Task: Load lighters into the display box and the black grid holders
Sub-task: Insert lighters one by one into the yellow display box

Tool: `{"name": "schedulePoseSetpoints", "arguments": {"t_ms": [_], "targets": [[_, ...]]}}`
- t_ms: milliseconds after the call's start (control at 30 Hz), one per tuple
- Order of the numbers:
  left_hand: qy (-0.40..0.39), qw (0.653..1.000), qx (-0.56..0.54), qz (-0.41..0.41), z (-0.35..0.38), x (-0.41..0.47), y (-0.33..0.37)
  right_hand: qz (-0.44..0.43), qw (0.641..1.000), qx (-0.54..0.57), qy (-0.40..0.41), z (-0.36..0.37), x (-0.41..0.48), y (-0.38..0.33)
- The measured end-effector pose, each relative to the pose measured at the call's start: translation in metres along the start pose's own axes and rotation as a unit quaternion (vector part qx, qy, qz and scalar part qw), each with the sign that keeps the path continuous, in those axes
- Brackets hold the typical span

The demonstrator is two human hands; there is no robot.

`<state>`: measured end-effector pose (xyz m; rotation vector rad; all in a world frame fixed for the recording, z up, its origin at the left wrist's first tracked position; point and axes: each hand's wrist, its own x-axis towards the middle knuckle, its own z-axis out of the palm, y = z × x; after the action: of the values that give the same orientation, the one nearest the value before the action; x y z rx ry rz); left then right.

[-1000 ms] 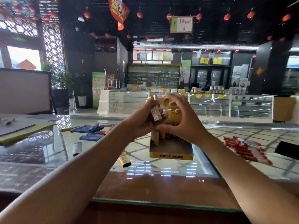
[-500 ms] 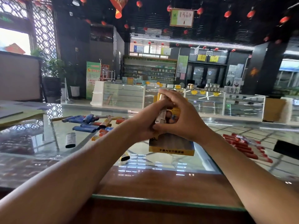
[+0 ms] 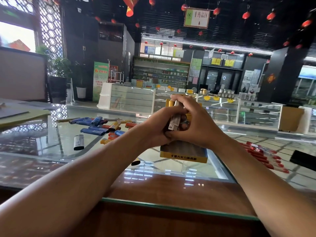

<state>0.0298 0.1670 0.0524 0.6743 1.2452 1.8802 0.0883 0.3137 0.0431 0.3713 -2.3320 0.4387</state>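
Note:
A yellow display box (image 3: 183, 153) stands on the glass counter, mostly hidden behind my hands. My left hand (image 3: 153, 129) and my right hand (image 3: 196, 124) meet above it, both curled round a silver lighter (image 3: 175, 119) held upright over the box. Loose blue, orange and yellow lighters (image 3: 99, 125) lie scattered on the glass to the left. A single silver lighter (image 3: 78, 141) lies apart from them. Red lighters (image 3: 263, 155) lie in a row at the right.
A black object (image 3: 302, 160) sits at the far right edge. A dark lighter end (image 3: 136, 162) shows under my left forearm. The glass counter edge (image 3: 171, 206) runs near me over brown wood. Papers (image 3: 20, 115) lie far left. Shop showcases stand behind.
Both hands have closed together over the box, lowering the silver lighter toward it. The view has shifted slightly right and down, showing more loose lighters on the left.

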Motion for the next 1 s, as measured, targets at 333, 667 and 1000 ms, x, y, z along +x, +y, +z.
{"name": "schedulePoseSetpoints", "arguments": {"t_ms": [333,667,1000], "targets": [[-0.025,0.999,0.04,-0.005,0.001,-0.003,0.001,0.001,1.0,-0.013,-0.023,-0.002,-0.001,0.001],[-0.041,0.992,0.107,0.052,-0.008,0.0,0.007,-0.015,1.0,-0.013,0.018,-0.004,-0.001,0.0],[-0.059,0.987,0.117,0.095,-0.03,0.017,0.014,0.009,0.995,0.042,0.091,-0.01,-0.003,0.012]]}}
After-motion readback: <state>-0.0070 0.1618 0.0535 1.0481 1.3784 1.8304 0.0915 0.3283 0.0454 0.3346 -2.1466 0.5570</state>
